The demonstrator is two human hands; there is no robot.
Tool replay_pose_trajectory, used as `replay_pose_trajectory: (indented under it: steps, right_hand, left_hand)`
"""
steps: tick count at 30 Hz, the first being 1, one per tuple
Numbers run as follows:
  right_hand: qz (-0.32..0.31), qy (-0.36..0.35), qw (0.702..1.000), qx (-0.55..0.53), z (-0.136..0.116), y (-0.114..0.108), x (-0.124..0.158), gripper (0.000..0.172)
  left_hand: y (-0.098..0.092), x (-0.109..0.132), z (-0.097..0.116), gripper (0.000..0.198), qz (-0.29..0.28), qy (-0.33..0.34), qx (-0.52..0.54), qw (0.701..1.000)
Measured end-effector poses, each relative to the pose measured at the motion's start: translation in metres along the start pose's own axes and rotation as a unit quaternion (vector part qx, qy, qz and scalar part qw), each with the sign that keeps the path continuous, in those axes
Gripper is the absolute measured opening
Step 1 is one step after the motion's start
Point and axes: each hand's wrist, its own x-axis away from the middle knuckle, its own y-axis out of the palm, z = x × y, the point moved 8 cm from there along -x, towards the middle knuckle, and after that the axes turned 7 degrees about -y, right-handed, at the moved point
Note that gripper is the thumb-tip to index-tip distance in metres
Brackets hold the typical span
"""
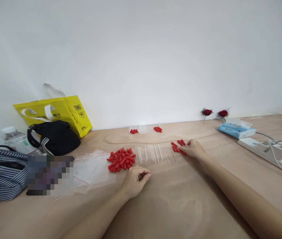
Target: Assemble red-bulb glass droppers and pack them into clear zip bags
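The person's right hand [195,149], fingers bent and nearly together, reaches to a small group of glossy red, teardrop-shaped pieces [175,149] on the right of the wooden worktop [165,205]. Its fingertips are at the group's right edge; whether they grip a piece cannot be told.

The left hand [134,182] rests nearer, loosely curled, thumb and forefinger close together; nothing shows in it, though its palm is hidden. Just beyond it, to the left, lies a heaped pile of similar red pieces [121,160]. Between pile and small group runs a row of thin, pale sticks [155,154], side by side.

Clear, flat plastic bags [93,171] spread left of the pile. Near the far wall, two little red clusters [158,129] lie apart; a blue-and-white soft tissue pack [236,130] sits far right.
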Motion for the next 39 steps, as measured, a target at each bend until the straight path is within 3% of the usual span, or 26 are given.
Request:
replay_pose_trajectory:
  steps: [10,15,21,25,32,39]
  right_hand:
    - [-0.033,-0.005,0.999,-0.022,-0.008,0.003,-0.003,0.028]
    - [-0.081,-0.011,0.995,-0.049,-0.013,0.01,0.004,0.036]
    - [-0.083,-0.018,0.995,-0.052,-0.016,0.009,0.007,0.038]
    - [-0.042,-0.036,0.998,-0.036,-0.016,-0.002,0.008,0.032]
    - [-0.072,-0.085,0.994,-0.002,-0.028,0.003,0.018,0.023]
    - [-0.084,-0.097,0.991,0.038,-0.038,0.002,0.023,0.028]
  left_hand:
    - [0.0,-0.001,0.001,0.017,-0.003,0.001,-0.007,1.0]
    - [0.001,-0.001,0.001,0.018,-0.011,0.001,-0.006,1.0]
    - [0.0,0.0,0.002,0.017,-0.011,-0.009,-0.012,1.0]
    - [0.0,0.0,0.003,0.018,-0.015,-0.008,-0.011,1.0]
    - [0.001,0.001,0.004,0.017,-0.015,-0.004,-0.013,1.0]
    - [-0.019,-0.016,0.002,0.014,0.087,-0.032,-0.171,0.981]
